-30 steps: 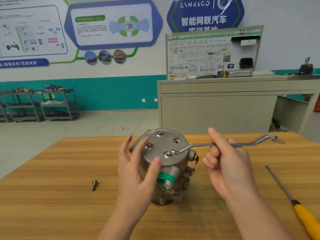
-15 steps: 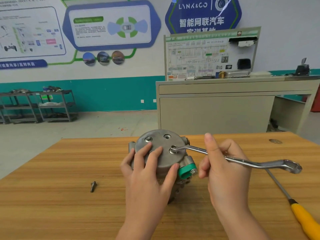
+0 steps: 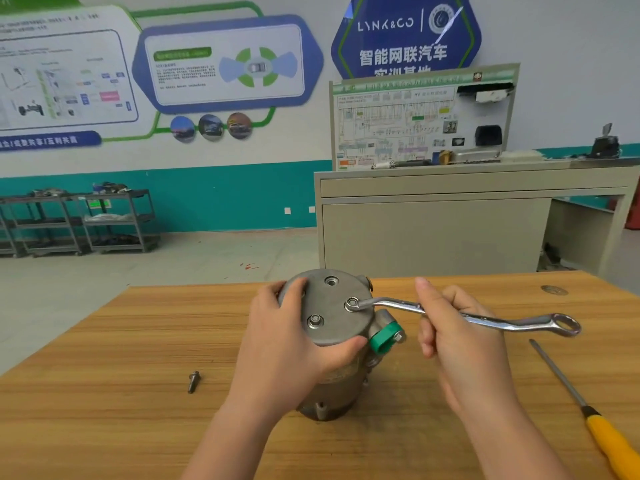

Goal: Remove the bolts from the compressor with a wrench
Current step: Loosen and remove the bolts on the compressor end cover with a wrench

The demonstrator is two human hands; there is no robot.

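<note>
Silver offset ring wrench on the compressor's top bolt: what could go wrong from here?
1. The silver offset ring wrench is held only by the right hand's fingers mid-shaft; its ring could ride off the bolt head.
2. The grey cylindrical compressor stands on end, steadied only by the left hand; a hard pull could tip or spin it.
3. The loose dark bolt on the wooden table could roll.

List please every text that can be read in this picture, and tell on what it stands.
"LYNK&CO": blue hexagon wall sign.
"智能网联汽车": same sign, second line; the line below it is cut off by the training board.
Training board: print too small to read.
Wall posters: small print blurred; the blue banner at the left is only partly legible.
Compressor, wrench: no readable marks.
</note>
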